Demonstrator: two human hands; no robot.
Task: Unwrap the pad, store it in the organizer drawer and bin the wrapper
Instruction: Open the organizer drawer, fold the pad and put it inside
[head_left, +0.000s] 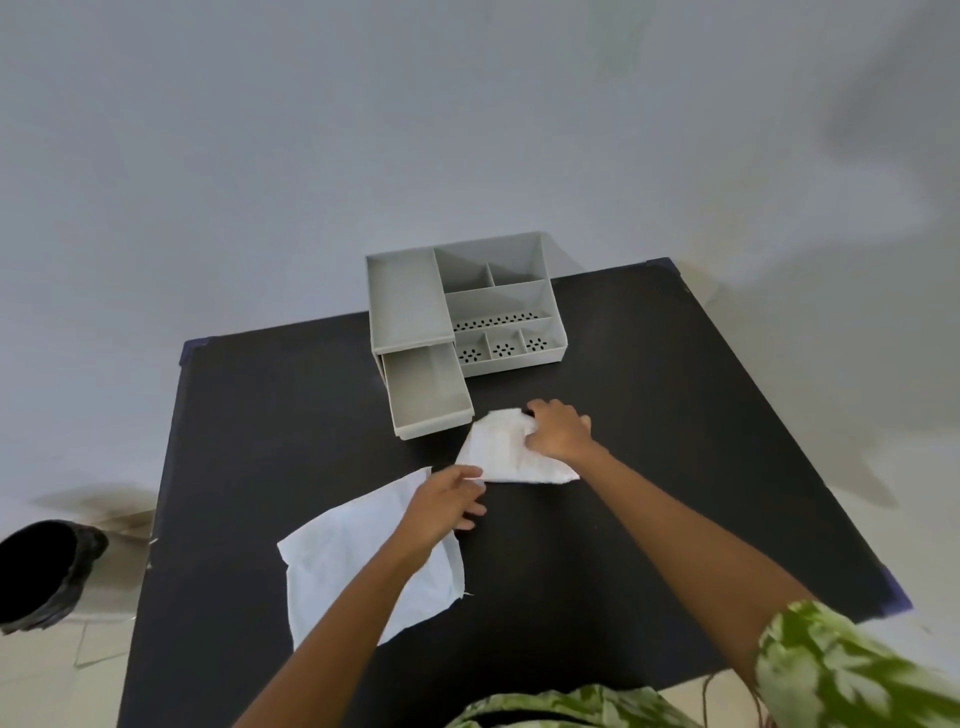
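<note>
A person is leaning over a black tabletop (649, 415), both bare arms reaching forward. The right hand (558, 428) is resting on the far right part of the white pad (506, 449), fingers curled down onto its upper edge and pinching a fold of it. The pad is lying flat near the middle of the tabletop, just near and to the right of the organizer drawer (428, 392), close to it, though whether the two are touching cannot be told. The left hand (447, 504) is sitting at the near left corner of the pad, its fingers drawn together on a thin white edge there; whether that edge belongs to the pad or the wrapper is unclear. The wrapper (358, 561), a larger pale sheet, is spreading out flat on the near left of the tabletop, partly under the left forearm. The grey organizer (462, 301) is standing at the far edge, its upper compartments open and the drawer pulled out toward the person. A black-lined bin (47, 571) is standing on the floor to the left, well apart from the tabletop's things. A green patterned sleeve (841, 670) is showing at the near right
</note>
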